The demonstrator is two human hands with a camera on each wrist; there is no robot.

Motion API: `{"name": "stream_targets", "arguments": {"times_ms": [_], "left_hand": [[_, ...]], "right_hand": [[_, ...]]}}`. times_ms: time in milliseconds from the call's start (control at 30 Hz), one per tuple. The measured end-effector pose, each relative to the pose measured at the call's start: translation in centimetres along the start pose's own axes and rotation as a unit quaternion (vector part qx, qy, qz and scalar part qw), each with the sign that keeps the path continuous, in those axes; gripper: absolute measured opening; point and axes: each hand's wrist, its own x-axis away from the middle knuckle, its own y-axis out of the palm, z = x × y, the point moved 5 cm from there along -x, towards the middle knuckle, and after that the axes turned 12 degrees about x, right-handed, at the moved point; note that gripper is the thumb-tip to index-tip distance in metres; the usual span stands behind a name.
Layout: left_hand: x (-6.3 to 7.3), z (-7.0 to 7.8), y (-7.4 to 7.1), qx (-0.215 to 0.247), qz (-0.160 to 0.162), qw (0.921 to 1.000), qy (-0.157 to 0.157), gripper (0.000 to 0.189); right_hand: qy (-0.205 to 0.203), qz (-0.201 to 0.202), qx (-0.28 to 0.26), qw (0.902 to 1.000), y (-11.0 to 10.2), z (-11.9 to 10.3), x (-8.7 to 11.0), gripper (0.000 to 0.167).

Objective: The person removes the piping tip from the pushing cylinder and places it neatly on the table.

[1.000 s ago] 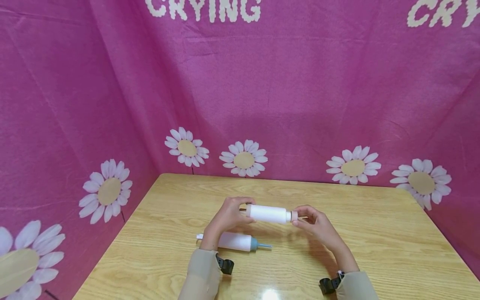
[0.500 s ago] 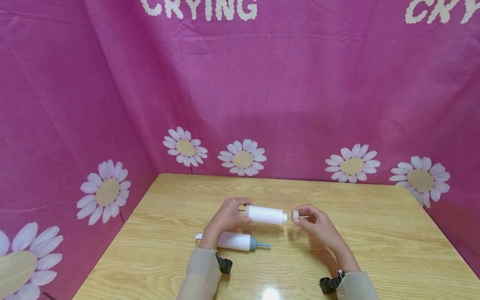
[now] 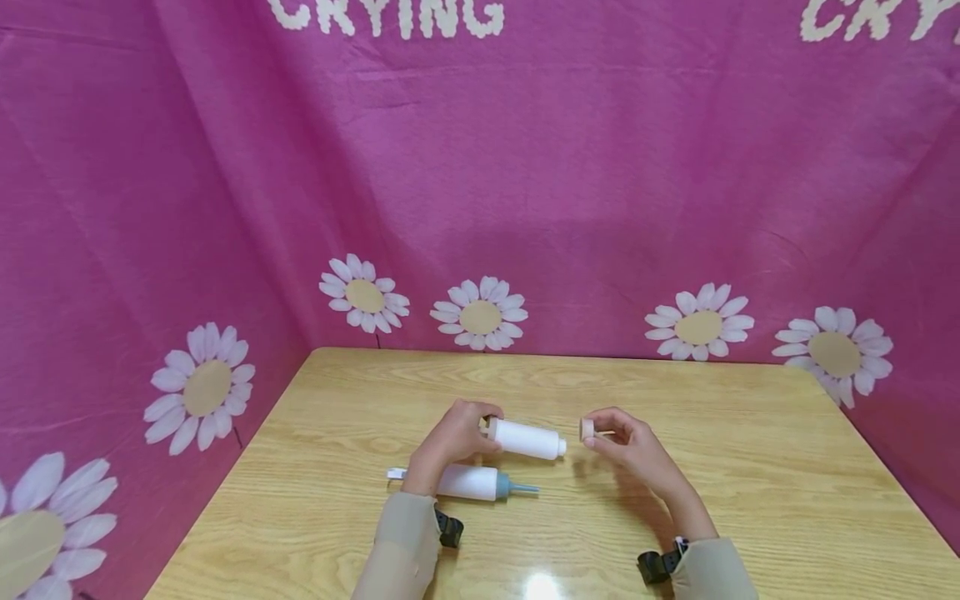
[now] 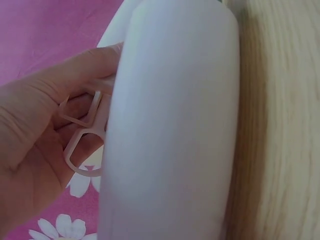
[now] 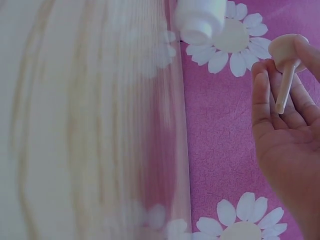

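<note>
My left hand grips a white squeeze bottle by its beige-pink end piece, whose open loops show in the left wrist view. The bottle is tilted, its bare white neck pointing right and slightly down. A short gap to the right, my right hand pinches a beige nozzle cap between thumb and fingers. Its thin spout points back toward the palm in the right wrist view. A second white squeeze bottle with a blue-grey nozzle cap lies under my left wrist.
The wooden table extends around both hands. A magenta cloth with daisies hangs behind it and along the left side. The second bottle's white end piece sticks out left of my forearm.
The beige nozzle cap has come off the bottle's neck. My left hand has moved the bottle slightly left, and its neck end has dipped. The right hand stays nearly in place.
</note>
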Motion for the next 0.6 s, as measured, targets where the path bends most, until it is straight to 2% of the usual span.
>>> {"name": "stream_targets", "arguments": {"times_ms": [333, 600], "left_hand": [[-0.1, -0.5, 0.2, -0.012, -0.007, 0.9999, -0.01, 0.033], [0.0, -1.3, 0.6, -0.013, -0.017, 0.9985, -0.051, 0.033]], "right_hand": [[0.01, 0.0, -0.001, 1.0, 0.1, 0.2, 0.0, 0.035], [0.022, -0.005, 0.005, 0.9997, 0.3, 0.3, 0.0, 0.036]]}}
